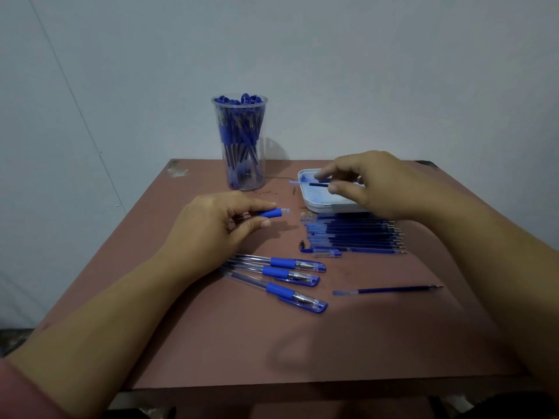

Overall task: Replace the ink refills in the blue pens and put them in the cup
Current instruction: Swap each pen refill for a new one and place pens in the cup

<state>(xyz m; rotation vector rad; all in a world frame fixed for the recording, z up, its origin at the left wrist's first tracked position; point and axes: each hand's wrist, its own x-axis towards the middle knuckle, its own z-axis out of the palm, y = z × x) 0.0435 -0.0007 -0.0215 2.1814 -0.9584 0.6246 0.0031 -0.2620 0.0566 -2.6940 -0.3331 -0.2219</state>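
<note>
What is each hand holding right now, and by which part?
The left hand grips a pen barrel at its blue grip sleeve; the right hand pinches a refill along its dark part.

A reddish-brown table (pixel 211 343) fills the lower frame, its far left corner chipped pale. A white tray (pixel 303 197) sits right of centre. Behind stands a plain pale wall (pixel 393 71), with a thin slanted seam (pixel 70 86) at upper left.

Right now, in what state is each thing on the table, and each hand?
left hand, grips a pen barrel with its tip off.
right hand, pinches a refill over the tray.
cup, upright, packed with pens.
three pens, capped, lying flat.
row of refills, lying side by side.
single refill, lying alone.
loose cap, lying off its pen.
</note>
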